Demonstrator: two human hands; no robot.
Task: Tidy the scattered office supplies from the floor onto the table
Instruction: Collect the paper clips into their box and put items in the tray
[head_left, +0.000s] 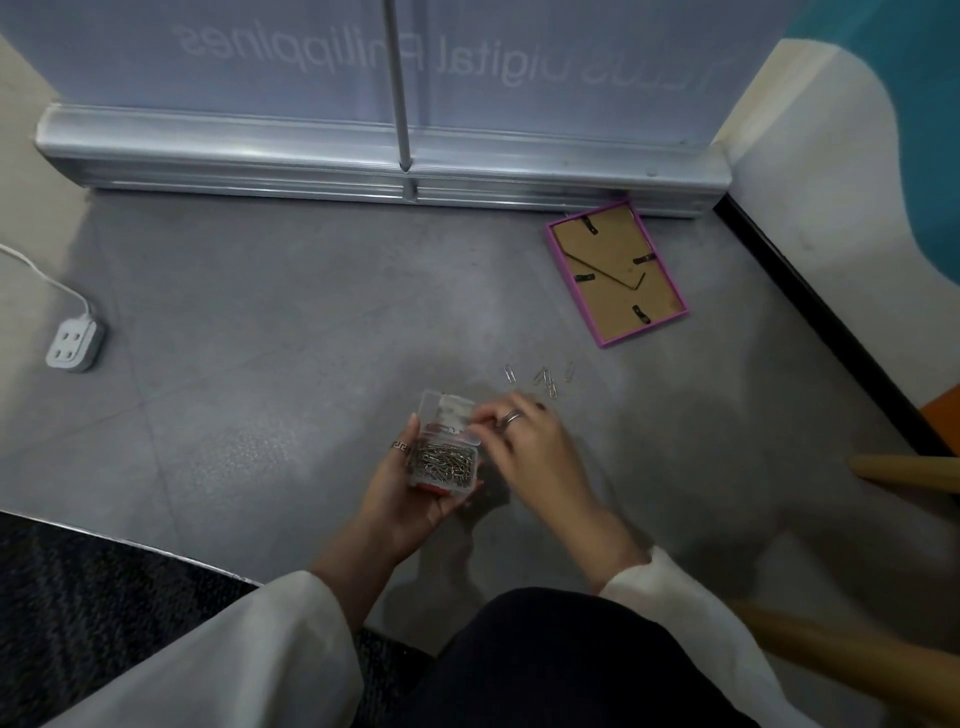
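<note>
A small clear plastic box of metal paper clips (444, 451) is being gripped above the grey floor (249, 322) by the left hand (410, 493), fingers curled round it. The right hand (524, 441) is being held at its open lid, fingertips pinched together; what they hold cannot be told. Loose silver paper clips (543, 378) are lying just beyond, near a purple picture frame (616, 273) lying face down.

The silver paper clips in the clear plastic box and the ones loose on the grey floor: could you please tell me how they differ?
The silver paper clips in the clear plastic box lie heaped together in a dense pile, while the loose paper clips on the grey floor are few and spread apart. The boxed ones are held up in the left hand; the loose ones lie beyond the right hand, untouched. Both look like the same plain metal clips.
</note>
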